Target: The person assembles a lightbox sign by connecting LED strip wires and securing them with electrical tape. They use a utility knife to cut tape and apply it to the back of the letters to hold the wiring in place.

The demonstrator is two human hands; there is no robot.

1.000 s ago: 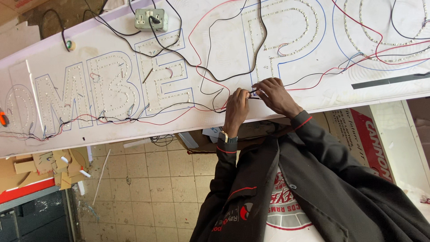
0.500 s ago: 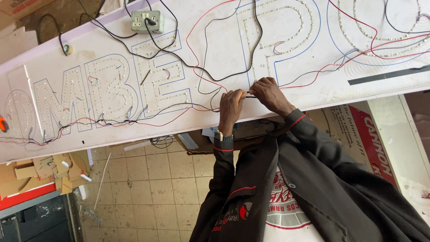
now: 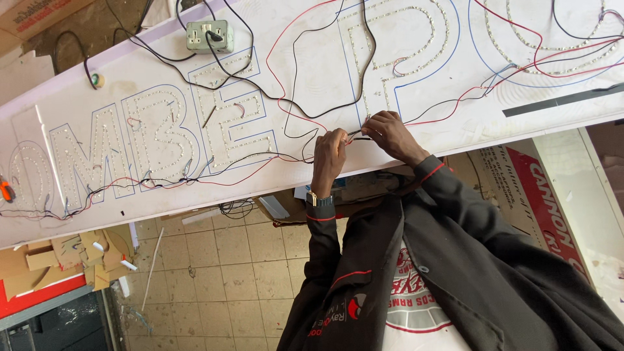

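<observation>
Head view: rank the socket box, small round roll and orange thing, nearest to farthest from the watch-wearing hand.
From the left hand, pinching wires:
1. Socket box, upper left on the board.
2. Small round roll, farther left, by the board's top edge.
3. Orange thing, far left edge.

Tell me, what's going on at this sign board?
A person works at a long white sign board whose letters are outlined in small lights. The left hand and right hand pinch thin wire ends between them near the board's front edge. A socket box sits at its far edge.
</observation>
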